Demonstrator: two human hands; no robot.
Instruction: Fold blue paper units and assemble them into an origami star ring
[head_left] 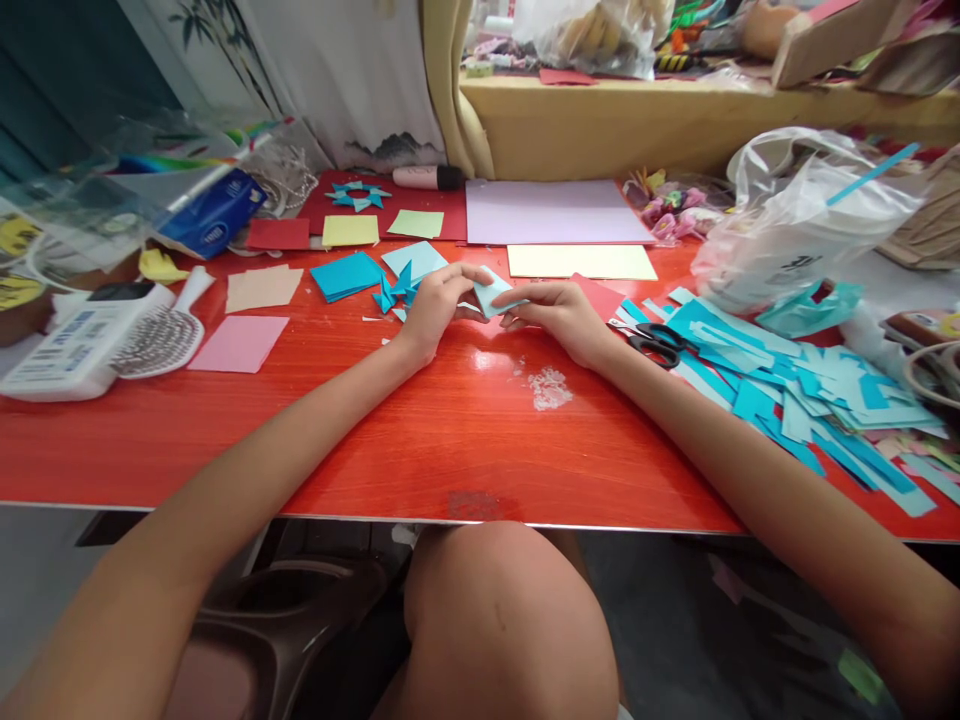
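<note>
Between my two hands a small light blue piece of folded paper (493, 292) is held just above the red table. My left hand (441, 305) pinches its left side, and my right hand (553, 312) grips its right side with the fingertips. Close behind my left hand lie folded blue paper pieces (397, 288), a stack of blue paper squares (348, 276) and a pale blue sheet (415, 259). Black-handled scissors (654, 345) rest right of my right hand, their blades partly hidden. A red paper piece (598, 296) shows behind my right wrist.
Blue paper strips (810, 380) are heaped on the right of the table (420, 450). A plastic bag with a cup (795, 230) stands behind them. To the left lie a hairbrush (161, 340), a white box (82, 345) and pink paper (240, 344). A blue paper ring (358, 195) sits at the back.
</note>
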